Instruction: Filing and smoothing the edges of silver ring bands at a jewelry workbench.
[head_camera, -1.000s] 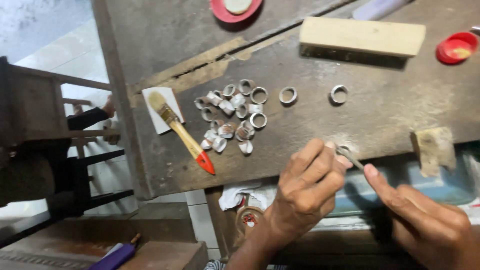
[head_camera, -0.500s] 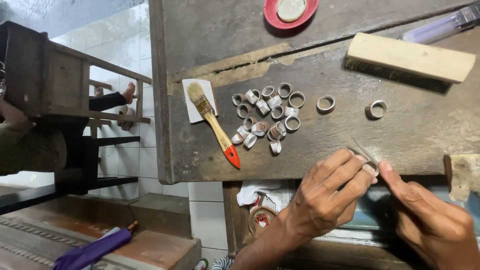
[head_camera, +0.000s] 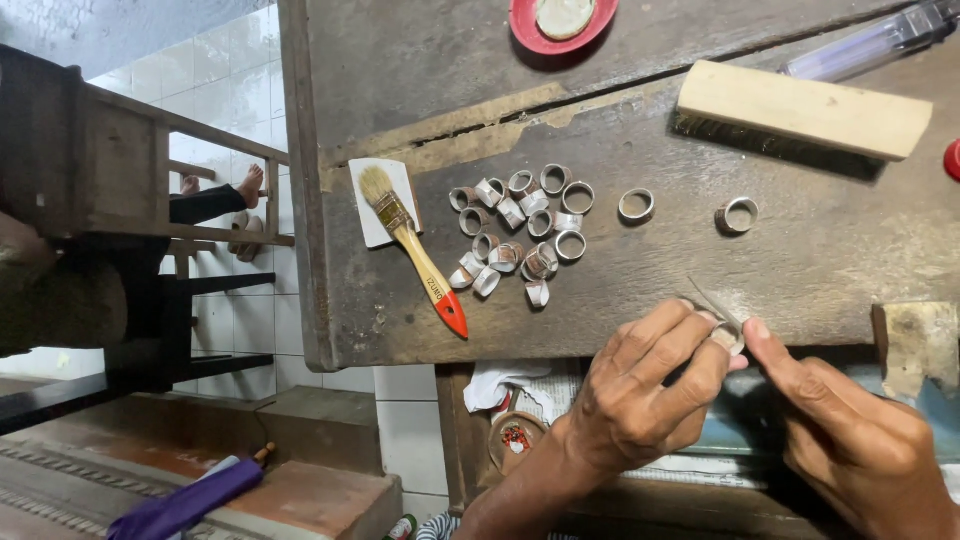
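Your left hand (head_camera: 645, 400) is curled closed, its fingertips pinching a small metal ring (head_camera: 728, 336) at the near edge of the wooden workbench (head_camera: 700, 250). Your right hand (head_camera: 850, 440) comes in from the right with its forefinger stretched toward the same ring; its fingertip sits just beside the ring, and a thin metal tool (head_camera: 712, 300) slants up from the pinch point. Which hand grips that tool I cannot tell, nor whether your right hand is closed on anything.

Further back on the bench, a cluster of similar rings (head_camera: 520, 235) lies in a loose heap, with two single rings (head_camera: 636, 206) (head_camera: 737, 215) set apart to its right. Left of the heap, a small paintbrush (head_camera: 415, 250) with a pale wooden handle and red tip lies diagonally, its bristles resting on a white card (head_camera: 375, 215). A long wooden-backed brush block (head_camera: 805, 108) lies near the far right, a clear plastic tube (head_camera: 880, 40) beyond it, and a red lid (head_camera: 560, 22) sits at the far edge.

Off to the left, beyond the bench, another person's bare feet (head_camera: 225, 190) rest on the rung of a dark wooden frame (head_camera: 110, 160) above a white tiled floor (head_camera: 240, 320). A purple object (head_camera: 185, 505) lies low in the foreground.
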